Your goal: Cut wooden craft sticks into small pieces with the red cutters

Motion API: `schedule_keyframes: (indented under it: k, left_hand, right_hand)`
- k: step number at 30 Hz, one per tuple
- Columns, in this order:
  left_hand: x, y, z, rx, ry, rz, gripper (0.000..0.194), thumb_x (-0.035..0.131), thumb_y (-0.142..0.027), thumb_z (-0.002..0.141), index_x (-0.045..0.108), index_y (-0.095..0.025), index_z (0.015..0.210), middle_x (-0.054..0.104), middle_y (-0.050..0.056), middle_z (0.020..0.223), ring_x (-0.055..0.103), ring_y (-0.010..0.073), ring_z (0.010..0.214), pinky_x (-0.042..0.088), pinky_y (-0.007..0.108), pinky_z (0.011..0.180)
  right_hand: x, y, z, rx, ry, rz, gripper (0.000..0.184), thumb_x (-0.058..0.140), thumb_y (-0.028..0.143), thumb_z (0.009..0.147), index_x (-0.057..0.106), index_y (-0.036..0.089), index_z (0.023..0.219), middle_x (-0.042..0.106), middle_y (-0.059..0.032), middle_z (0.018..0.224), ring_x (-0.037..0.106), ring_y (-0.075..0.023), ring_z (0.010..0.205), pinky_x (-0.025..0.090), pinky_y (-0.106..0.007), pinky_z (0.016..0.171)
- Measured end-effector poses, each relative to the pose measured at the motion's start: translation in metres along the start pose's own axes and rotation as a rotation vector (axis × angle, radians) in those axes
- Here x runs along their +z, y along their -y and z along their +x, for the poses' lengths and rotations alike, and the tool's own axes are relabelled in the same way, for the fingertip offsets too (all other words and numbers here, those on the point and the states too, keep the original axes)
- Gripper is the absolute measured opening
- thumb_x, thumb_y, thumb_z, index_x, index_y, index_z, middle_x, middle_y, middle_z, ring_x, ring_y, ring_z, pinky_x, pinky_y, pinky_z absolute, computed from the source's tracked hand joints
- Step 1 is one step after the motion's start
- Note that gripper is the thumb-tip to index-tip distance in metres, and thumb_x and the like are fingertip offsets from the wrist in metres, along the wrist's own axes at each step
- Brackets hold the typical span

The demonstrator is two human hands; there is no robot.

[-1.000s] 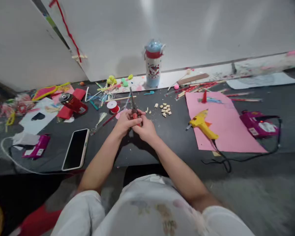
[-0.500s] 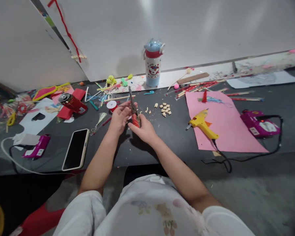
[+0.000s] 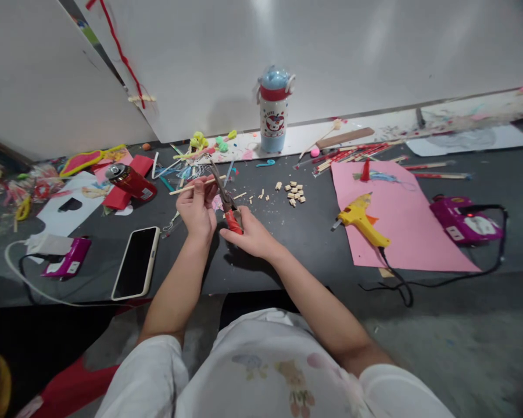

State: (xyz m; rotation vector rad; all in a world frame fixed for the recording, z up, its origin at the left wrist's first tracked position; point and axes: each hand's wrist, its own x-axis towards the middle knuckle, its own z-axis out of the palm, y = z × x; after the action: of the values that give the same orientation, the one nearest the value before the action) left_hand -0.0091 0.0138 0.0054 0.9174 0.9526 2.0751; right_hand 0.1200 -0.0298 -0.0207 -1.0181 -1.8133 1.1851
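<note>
My left hand (image 3: 197, 210) pinches a thin pale wooden stick (image 3: 183, 190) between thumb and fingers, holding it roughly level above the table. The stick's right end meets the metal jaws of red-handled pliers (image 3: 225, 200); whether they grip it I cannot tell. My right hand (image 3: 251, 231) is wrapped round the red handles, with the jaws pointing away and slightly left. Short cut wooden pieces (image 3: 294, 191) lie in a small cluster right of my hands. A few thinner bits (image 3: 262, 194) are scattered closer in.
A bottle (image 3: 273, 110) stands at the back. Left are a red can (image 3: 133, 183), a phone (image 3: 136, 264) and mixed craft scraps. Right, a yellow glue gun (image 3: 364, 220) lies on pink paper (image 3: 414, 232), its cord running near a purple power block (image 3: 464, 220).
My left hand has picked up the wooden stick from the table and brought it to the pliers. The pliers have shifted slightly left and nearer, their jaws now tilted more to the left.
</note>
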Motion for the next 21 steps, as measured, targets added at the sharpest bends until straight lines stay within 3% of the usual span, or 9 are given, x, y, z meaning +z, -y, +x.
schedule_keyframes:
  k: [8, 13, 16, 21]
  left_hand:
    - [0.001, 0.0, -0.001, -0.05, -0.027, -0.008, 0.03, 0.078, -0.044, 0.066, 0.069, -0.018, 0.077, 0.072, 0.0, 0.075, 0.068, 0.0086, 0.067, 0.054, 0.018, 0.064]
    - [-0.002, 0.001, 0.004, -0.072, -0.029, -0.07, 0.026, 0.077, -0.04, 0.069, 0.069, -0.017, 0.078, 0.07, -0.001, 0.074, 0.067, 0.0076, 0.067, 0.053, 0.018, 0.066]
    - [-0.003, 0.001, 0.006, -0.088, -0.043, -0.083, 0.024, 0.076, -0.038, 0.071, 0.069, -0.016, 0.079, 0.07, -0.001, 0.073, 0.066, 0.0062, 0.066, 0.052, 0.017, 0.065]
    - [-0.003, 0.003, 0.005, -0.105, -0.048, -0.001, 0.024, 0.075, -0.04, 0.072, 0.068, -0.018, 0.079, 0.071, -0.001, 0.077, 0.067, 0.0074, 0.07, 0.053, 0.018, 0.069]
  right_hand:
    - [0.002, -0.002, 0.0, -0.021, -0.022, -0.044, 0.05, 0.06, 0.054, 0.077, 0.042, 0.016, 0.104, 0.056, -0.0084, 0.098, 0.055, -0.0223, 0.092, 0.046, -0.04, 0.083]
    - [0.002, -0.007, 0.002, -0.082, -0.009, 0.022, 0.042, 0.041, 0.051, 0.089, 0.044, 0.015, 0.111, 0.056, -0.0121, 0.11, 0.054, -0.0235, 0.102, 0.043, -0.043, 0.092]
    - [0.004, -0.01, 0.005, -0.022, -0.028, 0.073, 0.031, 0.032, 0.039, 0.092, 0.044, 0.018, 0.113, 0.056, -0.0119, 0.114, 0.053, -0.0231, 0.107, 0.042, -0.043, 0.095]
    - [0.004, -0.012, 0.009, 0.106, -0.014, 0.109, 0.019, 0.037, 0.027, 0.086, 0.044, 0.022, 0.103, 0.058, -0.0079, 0.105, 0.055, -0.0213, 0.102, 0.045, -0.041, 0.092]
